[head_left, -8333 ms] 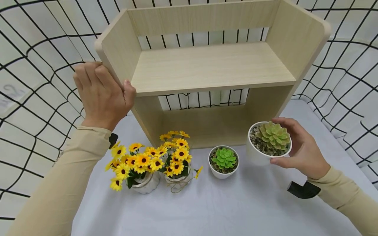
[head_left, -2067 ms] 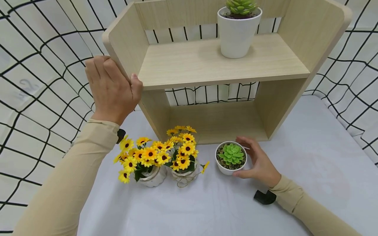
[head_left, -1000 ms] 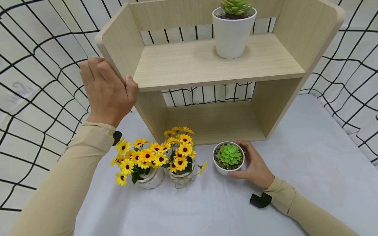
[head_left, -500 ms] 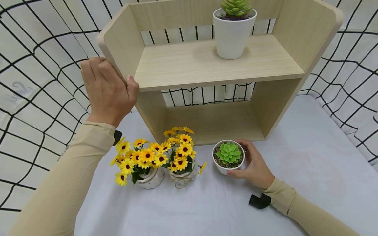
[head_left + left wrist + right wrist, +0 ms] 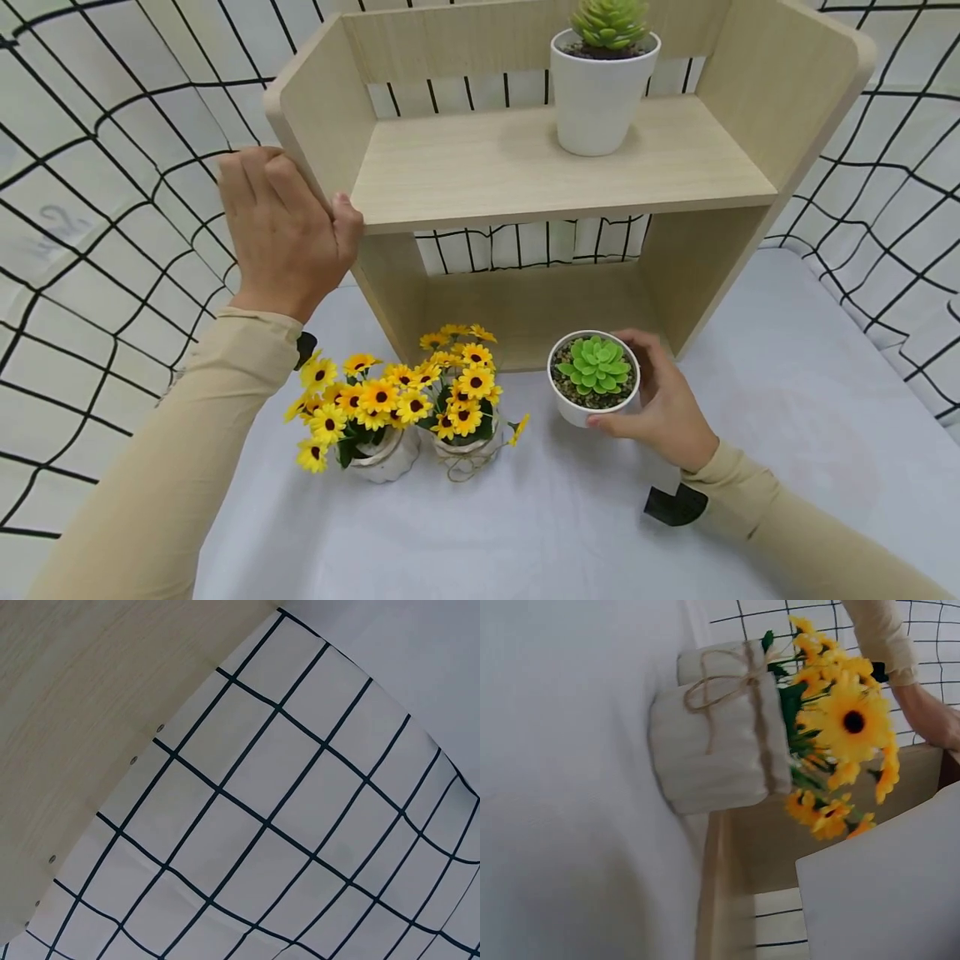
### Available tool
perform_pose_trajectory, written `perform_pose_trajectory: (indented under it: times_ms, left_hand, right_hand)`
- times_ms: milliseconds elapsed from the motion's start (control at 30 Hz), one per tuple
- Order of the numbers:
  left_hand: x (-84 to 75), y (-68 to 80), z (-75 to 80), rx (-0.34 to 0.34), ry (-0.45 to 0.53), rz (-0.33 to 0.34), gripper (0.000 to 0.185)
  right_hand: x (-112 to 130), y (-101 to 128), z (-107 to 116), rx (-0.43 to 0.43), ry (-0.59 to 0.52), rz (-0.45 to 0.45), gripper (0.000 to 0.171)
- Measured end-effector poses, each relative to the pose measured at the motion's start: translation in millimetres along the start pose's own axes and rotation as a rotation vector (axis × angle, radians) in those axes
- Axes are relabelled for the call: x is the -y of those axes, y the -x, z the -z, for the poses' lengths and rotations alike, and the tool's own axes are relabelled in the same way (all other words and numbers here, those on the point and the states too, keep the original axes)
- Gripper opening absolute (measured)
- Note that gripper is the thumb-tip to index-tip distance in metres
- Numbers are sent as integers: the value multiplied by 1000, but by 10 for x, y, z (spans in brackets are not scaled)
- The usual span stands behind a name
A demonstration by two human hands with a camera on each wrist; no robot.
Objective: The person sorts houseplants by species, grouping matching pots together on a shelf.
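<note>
The small white round pot with the bright green succulent (image 5: 595, 377) now sits higher and nearer to the pale wooden two-level shelf unit (image 5: 555, 171) than half a second ago. Before, it stood on the white tabletop (image 5: 525, 533) at approx. 3 o'clock from the sunflower pots; now its rim overlaps the front edge of the lower compartment. I judge it is lifted off the tabletop, though the gap under it is not visible. This means the second succulent starts its way to the shelf, as the first one is already up there.

The right hand (image 5: 663, 408) has its grip closed around this pot: fingers curl behind it at the 2 o'clock side, thumb presses the front wall at 5 o'clock. The wrist is bent a little upward, the forearm in the beige sleeve comes in from 4 o'clock. In the right wrist view the pot wall (image 5: 885, 885) fills the lower corner, w/ the white ribbed pot of yellow sunflowers tied with twine (image 5: 720, 739) just beside.

The left hand (image 5: 281, 229) has not moved: its grip is closed on the left side panel of the shelf unit, thumb on the front edge, other fingers around the outside, at approx. 9 o'clock from the upper board.

The tall white pot with the pale green succulent (image 5: 602, 83) stands upright on the upper board, toward 1 o'clock.
</note>
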State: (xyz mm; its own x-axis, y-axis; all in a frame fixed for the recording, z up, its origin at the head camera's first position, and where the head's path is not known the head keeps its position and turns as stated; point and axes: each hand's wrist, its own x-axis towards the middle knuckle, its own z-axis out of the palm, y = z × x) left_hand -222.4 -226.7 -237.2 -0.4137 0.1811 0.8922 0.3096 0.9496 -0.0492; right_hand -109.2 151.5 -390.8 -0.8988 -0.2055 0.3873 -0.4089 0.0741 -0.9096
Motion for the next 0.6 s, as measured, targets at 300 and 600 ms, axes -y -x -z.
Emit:
perform_pose_trajectory:
  times_ms: [300, 600]
  left_hand:
    - [-3, 17, 8, 3, -10, -18, 37]
    - [9, -6, 26, -3, -24, -25, 38]
  right_hand:
    - [354, -115, 83, 44, -94, 63, 96]
    - [770, -263, 156, 100, -179, 44, 95]
